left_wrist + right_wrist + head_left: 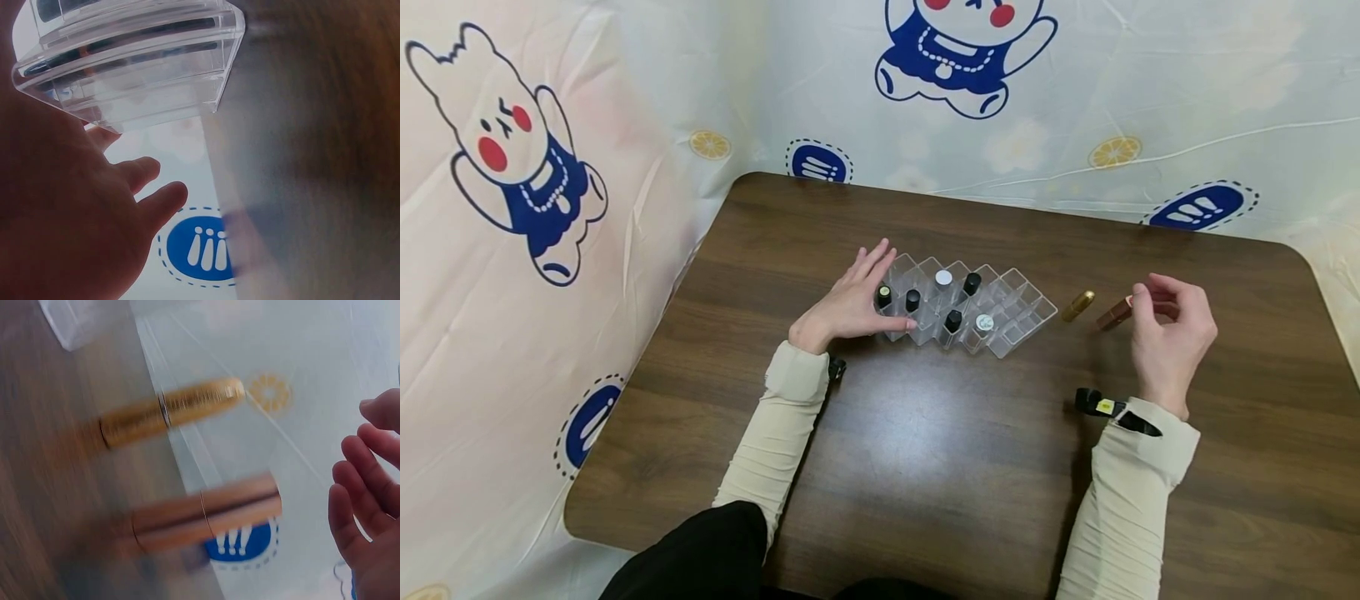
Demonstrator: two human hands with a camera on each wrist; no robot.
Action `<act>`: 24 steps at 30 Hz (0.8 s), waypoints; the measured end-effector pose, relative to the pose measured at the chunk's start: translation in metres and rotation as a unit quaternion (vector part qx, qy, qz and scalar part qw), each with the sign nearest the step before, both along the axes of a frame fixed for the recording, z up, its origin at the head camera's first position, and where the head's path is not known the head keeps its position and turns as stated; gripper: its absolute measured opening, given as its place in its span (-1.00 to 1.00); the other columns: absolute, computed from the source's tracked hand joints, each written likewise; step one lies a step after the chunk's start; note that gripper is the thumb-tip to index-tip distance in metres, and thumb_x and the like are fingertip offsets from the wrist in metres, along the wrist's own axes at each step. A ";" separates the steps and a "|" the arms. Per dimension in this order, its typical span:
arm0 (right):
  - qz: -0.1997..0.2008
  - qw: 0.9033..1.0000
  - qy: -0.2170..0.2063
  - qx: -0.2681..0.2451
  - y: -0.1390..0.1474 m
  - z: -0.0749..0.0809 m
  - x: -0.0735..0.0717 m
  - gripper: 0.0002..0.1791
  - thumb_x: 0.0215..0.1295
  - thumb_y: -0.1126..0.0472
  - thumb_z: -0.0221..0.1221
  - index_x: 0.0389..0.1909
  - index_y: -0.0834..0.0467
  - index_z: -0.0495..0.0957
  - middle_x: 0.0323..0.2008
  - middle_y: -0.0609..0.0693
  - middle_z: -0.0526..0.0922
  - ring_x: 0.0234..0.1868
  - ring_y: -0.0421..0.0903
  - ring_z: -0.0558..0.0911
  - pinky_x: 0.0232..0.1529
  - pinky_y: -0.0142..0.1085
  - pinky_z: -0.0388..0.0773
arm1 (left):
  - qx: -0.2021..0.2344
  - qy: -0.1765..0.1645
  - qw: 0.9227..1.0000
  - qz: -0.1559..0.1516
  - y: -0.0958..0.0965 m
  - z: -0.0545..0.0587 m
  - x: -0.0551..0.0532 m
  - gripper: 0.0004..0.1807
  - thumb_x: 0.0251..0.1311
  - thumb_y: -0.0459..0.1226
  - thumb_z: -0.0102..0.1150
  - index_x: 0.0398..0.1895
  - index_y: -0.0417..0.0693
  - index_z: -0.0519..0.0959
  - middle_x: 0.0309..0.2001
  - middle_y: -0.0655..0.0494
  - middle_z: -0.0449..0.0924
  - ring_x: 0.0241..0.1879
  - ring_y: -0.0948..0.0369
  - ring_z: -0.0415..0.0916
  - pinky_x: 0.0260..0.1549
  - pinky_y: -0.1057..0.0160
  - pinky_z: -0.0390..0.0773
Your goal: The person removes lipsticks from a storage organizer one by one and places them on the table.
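Observation:
A clear plastic cosmetics organizer (1011,312) with slanted compartments stands on the table. In it are several small containers, some black-topped (972,283), some with pale tops (943,278). My left hand (853,304) spans the organizer's left end, thumb along the front side and straight fingers toward the back. In the left wrist view the organizer (144,81) rises above the left hand's fingers. Right of it stands a gold lipstick tube (172,409), and beside that a copper-brown lipstick tube (206,512). Next to the brown tube, my right hand (1172,333) has loosely bent fingers, with a gap to both tubes in the right wrist view.
The dark wooden table (910,467) has rounded corners. Behind it and along its left side hangs a pale printed cloth (820,75) with cartoon figures. A black camera strap (1108,407) sits on the right wrist.

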State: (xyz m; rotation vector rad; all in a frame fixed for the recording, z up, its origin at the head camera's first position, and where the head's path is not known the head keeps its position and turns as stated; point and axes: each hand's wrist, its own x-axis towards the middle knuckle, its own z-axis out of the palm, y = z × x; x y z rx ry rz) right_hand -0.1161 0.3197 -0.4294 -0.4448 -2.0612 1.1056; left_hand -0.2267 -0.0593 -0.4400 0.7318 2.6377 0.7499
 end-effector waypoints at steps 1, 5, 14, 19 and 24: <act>0.012 1.000 0.004 0.005 -0.003 0.000 -0.002 -0.72 0.26 0.14 0.24 -0.09 0.22 0.67 -0.30 -0.43 0.50 -0.28 -0.43 0.52 -0.21 -0.57 0.43 | -0.001 -0.001 1.000 0.001 0.000 0.000 0.000 0.27 -0.09 0.36 0.26 0.57 0.13 -0.22 0.56 0.35 -0.49 0.55 -0.01 -0.50 0.43 -0.22 -0.16; 0.051 0.998 0.009 0.019 -0.017 0.002 -0.011 -0.75 0.26 0.21 0.23 -0.12 0.28 0.67 -0.31 -0.43 0.49 -0.31 -0.43 0.50 -0.26 -0.57 0.41 | -0.004 -0.001 1.000 0.002 -0.001 0.002 0.000 0.27 -0.08 0.36 0.26 0.57 0.20 -0.25 0.56 0.34 -0.49 0.55 0.00 -0.50 0.44 -0.22 -0.17; 0.141 0.990 0.009 0.018 -0.048 0.027 -0.005 -0.78 0.28 0.34 0.19 -0.12 0.36 0.64 -0.30 -0.38 0.51 -0.33 -0.42 0.47 -0.31 -0.62 0.36 | 0.003 -0.002 1.000 0.000 0.001 0.001 0.001 0.27 -0.08 0.34 0.28 0.57 0.15 -0.23 0.57 0.27 -0.44 0.55 -0.01 -0.50 0.44 -0.20 -0.17; 0.188 0.981 0.014 0.036 -0.058 0.030 -0.003 -0.82 0.25 0.44 0.18 -0.17 0.44 0.62 -0.31 -0.10 0.60 -0.29 -0.44 0.48 -0.24 -0.63 0.38 | 0.004 -0.004 1.000 -0.004 0.001 -0.001 0.001 0.27 -0.09 0.34 0.28 0.57 0.16 -0.23 0.57 0.31 -0.46 0.55 -0.01 -0.50 0.44 -0.20 -0.18; 0.253 0.966 -0.002 0.061 -0.059 0.019 -0.007 -0.83 0.18 0.47 0.23 -0.20 0.38 0.64 -0.26 0.19 0.64 -0.28 -0.44 0.51 -0.21 -0.60 0.43 | 0.006 -0.002 1.000 -0.002 -0.001 0.000 0.000 0.28 -0.11 0.34 0.29 0.57 0.15 -0.22 0.57 0.30 -0.46 0.55 -0.02 -0.49 0.44 -0.20 -0.18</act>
